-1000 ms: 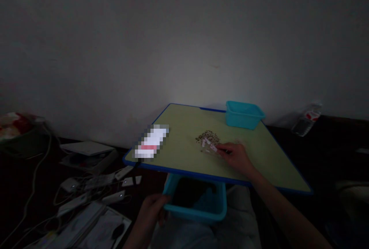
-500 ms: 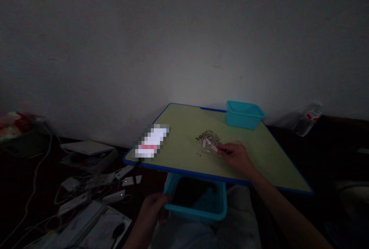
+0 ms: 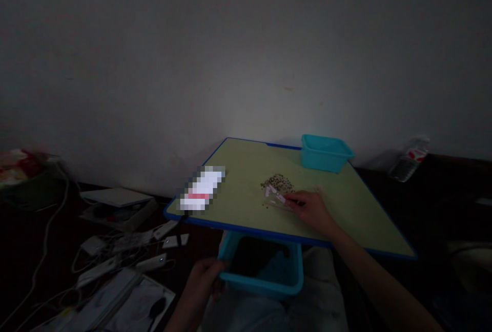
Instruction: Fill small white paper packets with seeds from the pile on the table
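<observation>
My left hand point(image 3: 205, 278) grips the left rim of a blue plastic basin point(image 3: 265, 287) on my lap, just below the table's front edge. Dark material lies inside the basin. Over the table, my right hand point(image 3: 309, 209) pinches a clear plastic piece with white and pink markings point(image 3: 273, 193); whether it is a bag or a sheet I cannot tell. Its far end reaches the near side of a pile of small dark and pale grains point(image 3: 282, 182). A few stray grains lie to the left of the pile.
The pale table point(image 3: 242, 160) has a blue edge. A second blue basin point(image 3: 325, 160) stands at its back right, and a blurred-out phone-like bright screen point(image 3: 203, 189) at its left. Cables and power strips point(image 3: 151, 263) clutter the floor. A plastic bottle point(image 3: 409, 160) leans by the wall.
My right hand has shifted slightly left, and the clear plastic piece with it, along the near side of the grains. My left hand and the basin have hardly moved.
</observation>
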Demonstrator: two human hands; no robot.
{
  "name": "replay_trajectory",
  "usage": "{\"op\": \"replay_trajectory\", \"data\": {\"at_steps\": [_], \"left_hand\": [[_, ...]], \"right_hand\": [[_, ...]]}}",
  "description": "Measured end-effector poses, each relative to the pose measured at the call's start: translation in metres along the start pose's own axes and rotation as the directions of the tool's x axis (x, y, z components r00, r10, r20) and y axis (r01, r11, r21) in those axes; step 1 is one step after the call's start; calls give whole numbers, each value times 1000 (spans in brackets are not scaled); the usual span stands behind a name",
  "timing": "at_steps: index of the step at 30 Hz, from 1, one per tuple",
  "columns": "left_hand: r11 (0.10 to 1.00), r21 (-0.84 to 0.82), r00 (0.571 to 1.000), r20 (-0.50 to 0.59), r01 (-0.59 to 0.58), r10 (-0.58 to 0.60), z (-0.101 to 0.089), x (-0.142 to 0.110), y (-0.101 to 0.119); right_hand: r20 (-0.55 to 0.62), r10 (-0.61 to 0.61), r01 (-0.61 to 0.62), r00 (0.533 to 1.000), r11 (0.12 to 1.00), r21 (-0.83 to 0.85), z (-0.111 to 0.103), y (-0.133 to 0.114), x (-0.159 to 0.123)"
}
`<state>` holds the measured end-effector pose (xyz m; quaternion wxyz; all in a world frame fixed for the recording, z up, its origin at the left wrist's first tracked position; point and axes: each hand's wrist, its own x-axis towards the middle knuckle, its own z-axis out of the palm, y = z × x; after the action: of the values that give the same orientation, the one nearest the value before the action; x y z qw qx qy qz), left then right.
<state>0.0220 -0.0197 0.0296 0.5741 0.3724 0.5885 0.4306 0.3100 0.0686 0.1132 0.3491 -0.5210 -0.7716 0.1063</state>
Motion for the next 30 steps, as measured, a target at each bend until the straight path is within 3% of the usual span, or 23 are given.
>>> {"op": "replay_trajectory", "data": {"at_steps": [30], "left_hand": [[1000, 1, 1000, 10, -19, 19, 0, 2, -3]], "right_hand": [[13, -87, 85, 996, 988, 131, -2, -6, -5]]}}
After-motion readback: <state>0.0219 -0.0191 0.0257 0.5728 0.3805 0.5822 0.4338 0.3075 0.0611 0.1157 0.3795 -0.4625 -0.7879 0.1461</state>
